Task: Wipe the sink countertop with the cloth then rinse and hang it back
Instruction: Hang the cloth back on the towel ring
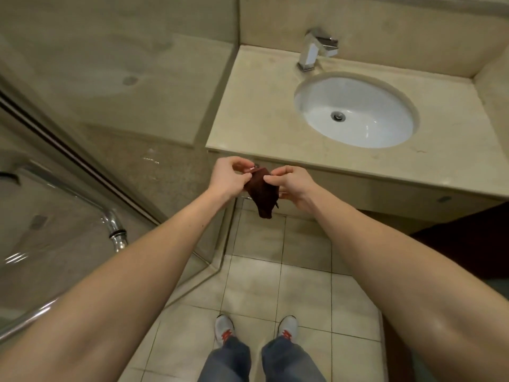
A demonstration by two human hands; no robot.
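Observation:
A small dark red cloth [261, 193] hangs bunched below the front left corner of the beige stone countertop [261, 111]. Both hands pinch its top edge: my left hand [230, 176] from the left, my right hand [292, 183] from the right. A small metal hook or knob [256, 165] shows just above the cloth on the cabinet front, partly hidden by my fingers. The white oval basin [380, 128] with its metal drain sits in the countertop to the upper right, and a chrome square tap [314, 51] stands behind it.
A glass shower door with a chrome handle [115, 230] stands at the left, close to my left forearm. A low stone ledge [154, 86] adjoins the countertop on the left. Beige floor tiles [256, 285] lie below, with my shoes at the bottom.

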